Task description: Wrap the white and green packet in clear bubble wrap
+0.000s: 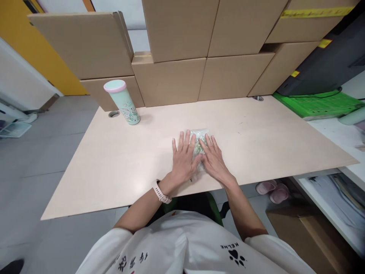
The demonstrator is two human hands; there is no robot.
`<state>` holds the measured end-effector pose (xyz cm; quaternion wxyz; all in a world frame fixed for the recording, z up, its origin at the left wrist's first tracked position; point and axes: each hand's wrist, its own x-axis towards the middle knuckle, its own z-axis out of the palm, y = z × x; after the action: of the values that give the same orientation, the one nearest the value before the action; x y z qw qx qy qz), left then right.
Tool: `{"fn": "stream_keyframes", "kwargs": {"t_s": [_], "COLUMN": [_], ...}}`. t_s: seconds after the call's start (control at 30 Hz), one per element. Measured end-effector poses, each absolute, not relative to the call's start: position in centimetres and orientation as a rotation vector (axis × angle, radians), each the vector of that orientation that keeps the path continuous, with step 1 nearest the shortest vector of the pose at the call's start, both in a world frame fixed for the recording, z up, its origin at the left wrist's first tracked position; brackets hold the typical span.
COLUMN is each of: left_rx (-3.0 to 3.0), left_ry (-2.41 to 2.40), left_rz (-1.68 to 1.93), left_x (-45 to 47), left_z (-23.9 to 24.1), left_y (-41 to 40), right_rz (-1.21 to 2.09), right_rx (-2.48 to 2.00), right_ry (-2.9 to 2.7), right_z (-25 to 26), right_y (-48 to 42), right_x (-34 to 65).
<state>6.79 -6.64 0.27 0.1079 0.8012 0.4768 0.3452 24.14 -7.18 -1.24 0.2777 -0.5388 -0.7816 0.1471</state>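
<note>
A small clear plastic bag [199, 137] with greenish contents lies flat on the light wooden table [114, 163]. My left hand [184, 158] rests palm down on the bag's left part, fingers stretched out and apart. My right hand [213, 158] lies flat on the bag's right part, fingers also extended. The two hands meet side by side over the bag, and most of it is hidden beneath them. A white watch sits on my left wrist.
A mint tumbler with a pink lid [123, 102] stands at the table's back left beside a cable hole [114, 113]. Stacked cardboard boxes [171, 76] line the far edge. A green mat [319, 104] and a dark device lie at the right. Pink slippers [270, 189] sit under the table.
</note>
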Motion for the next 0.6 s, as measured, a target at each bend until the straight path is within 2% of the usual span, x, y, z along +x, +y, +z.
{"fn": "stream_keyframes", "kwargs": {"t_s": [0.13, 0.37, 0.47, 0.6], "left_rx": [2.519, 2.584, 2.502, 2.270], "left_ry": [1.373, 1.345, 1.242, 1.167], "left_rz": [0.600, 0.294, 0.325, 0.585], "left_x": [7.3, 6.3, 5.4, 4.3], "left_z": [-1.1, -0.3, 0.1, 0.3], "left_y": [-6.6, -5.9, -5.7, -5.9], "right_rz": [0.421, 0.582, 0.610, 0.461], "right_rx": [-1.487, -1.449, -1.393, -1.493], "right_ry": [-2.174, -2.139, -1.834, -1.430], "right_z": [-1.6, -0.9, -1.4, -2.2], "right_y": [-6.9, -6.7, -7.0, -7.3], "right_x": [24.3, 24.3, 24.5, 25.3]}}
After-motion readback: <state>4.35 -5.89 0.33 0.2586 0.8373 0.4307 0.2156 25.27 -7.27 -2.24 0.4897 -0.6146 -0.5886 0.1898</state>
